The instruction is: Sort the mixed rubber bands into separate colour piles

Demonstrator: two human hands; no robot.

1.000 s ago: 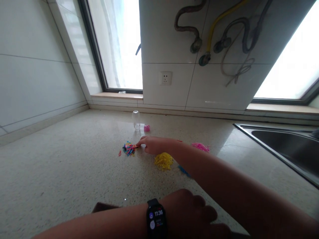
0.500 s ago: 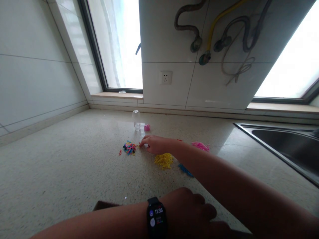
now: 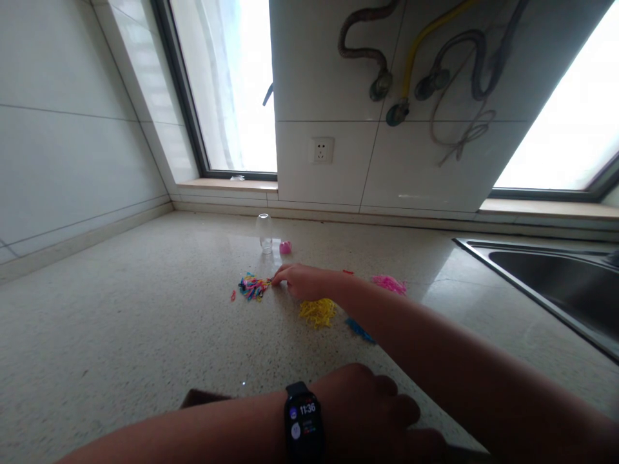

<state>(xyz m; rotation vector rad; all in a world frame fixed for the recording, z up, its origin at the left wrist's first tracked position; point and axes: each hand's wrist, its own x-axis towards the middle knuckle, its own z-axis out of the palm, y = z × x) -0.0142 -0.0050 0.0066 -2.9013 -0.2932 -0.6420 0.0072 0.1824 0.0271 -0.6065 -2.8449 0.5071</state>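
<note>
My right hand reaches over the counter, thumb and fingers pinched together at the right edge of a pile of mixed-colour small rubber bands. Whatever is between its fingertips is too small to make out. Just below that hand lies a heap of yellow rubber bands. Blue bands are partly covered by my right forearm, and pink bands lie beyond it. Low in the view, my left hand rests with curled fingers, a black watch on its wrist; its palm side is hidden.
A clear glass jar stands upside down near the wall beside a pink cap. One loose red band lies left of the mixed pile, and a red piece behind my forearm. A steel sink is at the right.
My right fingertips have shifted very slightly and closed in a little at the pile's right edge. My left hand stays where it was.
</note>
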